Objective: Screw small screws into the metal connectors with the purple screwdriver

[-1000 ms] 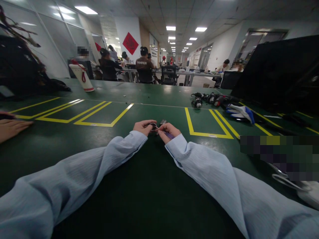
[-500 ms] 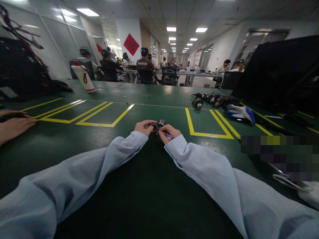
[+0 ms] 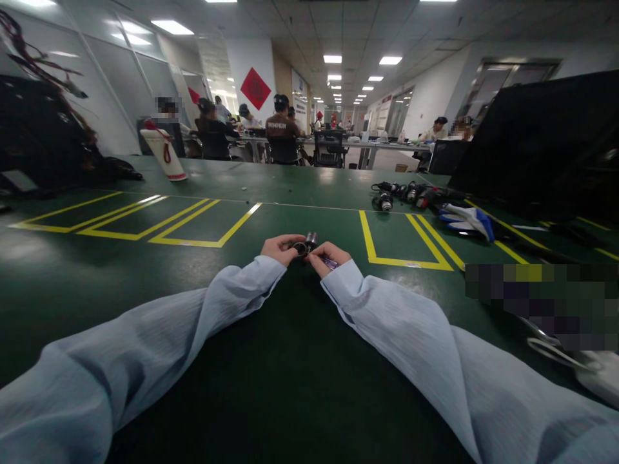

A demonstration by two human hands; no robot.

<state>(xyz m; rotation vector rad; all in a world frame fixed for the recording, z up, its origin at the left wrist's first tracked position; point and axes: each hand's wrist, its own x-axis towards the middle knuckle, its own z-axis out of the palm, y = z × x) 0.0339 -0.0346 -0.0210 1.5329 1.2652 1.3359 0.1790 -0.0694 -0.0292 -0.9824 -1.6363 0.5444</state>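
In the head view, my left hand pinches a dark metal ring between thumb and fingers. A short, shiny metal cylinder sits right beside the ring; whether the two are joined I cannot make out. Opposite, my right hand is closed around a slim tool with a purple handle, much of it covered by the fingers. Its tip end meets the ring and cylinder. Both hands are close together over the green table.
Yellow tape rectangles mark the table. Dark metal parts with cables and blue-and-white gloves lie to the right, before a black monitor. A white cup-shaped container stands at the back left. People sit beyond.
Another person's hand at the left edge has gone out of view. The metal cylinder has shifted slightly left between my fingers. My hands have stayed almost in place.
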